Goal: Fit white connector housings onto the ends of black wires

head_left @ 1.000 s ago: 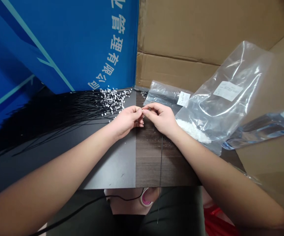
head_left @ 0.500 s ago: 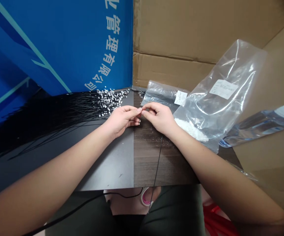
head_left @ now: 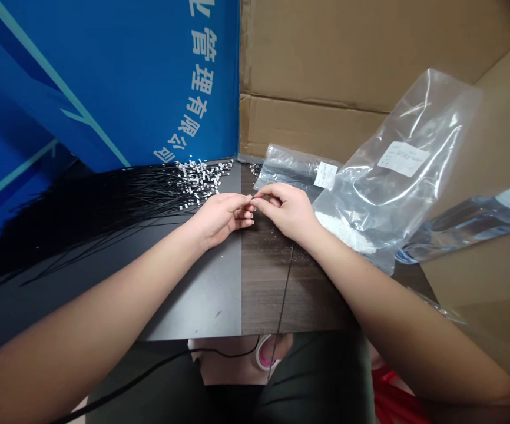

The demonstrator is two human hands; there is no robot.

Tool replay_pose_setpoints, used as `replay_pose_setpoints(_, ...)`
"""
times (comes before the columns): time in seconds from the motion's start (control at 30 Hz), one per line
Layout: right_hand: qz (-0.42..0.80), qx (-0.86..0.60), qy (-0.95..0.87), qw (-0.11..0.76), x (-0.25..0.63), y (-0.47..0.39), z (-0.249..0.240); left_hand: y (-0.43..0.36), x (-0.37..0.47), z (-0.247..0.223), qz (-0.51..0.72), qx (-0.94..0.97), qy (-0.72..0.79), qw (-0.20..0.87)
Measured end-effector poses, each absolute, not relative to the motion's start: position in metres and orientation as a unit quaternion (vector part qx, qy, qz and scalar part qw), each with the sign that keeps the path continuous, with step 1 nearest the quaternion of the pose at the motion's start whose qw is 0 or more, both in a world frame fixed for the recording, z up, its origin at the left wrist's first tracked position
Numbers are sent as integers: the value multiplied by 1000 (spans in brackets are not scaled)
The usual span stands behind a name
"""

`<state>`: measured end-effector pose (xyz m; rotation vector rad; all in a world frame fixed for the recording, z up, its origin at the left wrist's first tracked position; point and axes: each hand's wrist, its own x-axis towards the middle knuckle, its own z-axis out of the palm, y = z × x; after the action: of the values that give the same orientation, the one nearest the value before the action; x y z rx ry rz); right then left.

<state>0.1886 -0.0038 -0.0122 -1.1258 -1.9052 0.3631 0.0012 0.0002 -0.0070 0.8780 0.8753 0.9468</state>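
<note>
My left hand (head_left: 225, 217) and my right hand (head_left: 285, 207) meet fingertip to fingertip above the table, thumbs and forefingers pinched. From beneath the right hand a thin black wire (head_left: 284, 288) runs down across the tabletop and over the front edge. The wire's upper end lies at the right fingertips. Whatever is between the left fingertips is too small to make out. Just beyond the left hand lies a large bundle of black wires (head_left: 118, 191), many ending in small white pieces (head_left: 195, 179). Right of my right wrist, small white parts (head_left: 345, 231) fill the bottom of a clear plastic bag (head_left: 396, 194).
A smaller labelled bag (head_left: 288, 165) lies behind the hands. A water bottle (head_left: 467, 229) leans at the right by cardboard (head_left: 317, 53). A blue printed panel (head_left: 149, 70) stands at the back left. A black cable (head_left: 158, 362) passes below the table edge.
Both hands stay in nearly the same place, with a slight shift at the pinched fingertips. The left fingertips sit slightly lower, and a dark bit shows between the hands. The view has shifted slightly.
</note>
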Motion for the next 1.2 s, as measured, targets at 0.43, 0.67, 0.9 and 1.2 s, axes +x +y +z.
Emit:
replay_pose_setpoints(0.43, 129, -438, -772, 442, 189, -5, -15, -3, 2, -6, 444, 432, 387, 683)
replay_pose_setpoints(0.67, 131, -433, -769, 452, 190, -6, -10, -5, -2, -3, 445, 499, 396, 629)
replay_pose_setpoints(0.9, 137, -421, -769, 460, 191, -7, -9, -1, -7, -4, 441, 503, 397, 628)
replay_pose_setpoints(1.2, 141, -420, -770, 459, 192, -6, -9, 1, -6, -6, 448, 527, 397, 603)
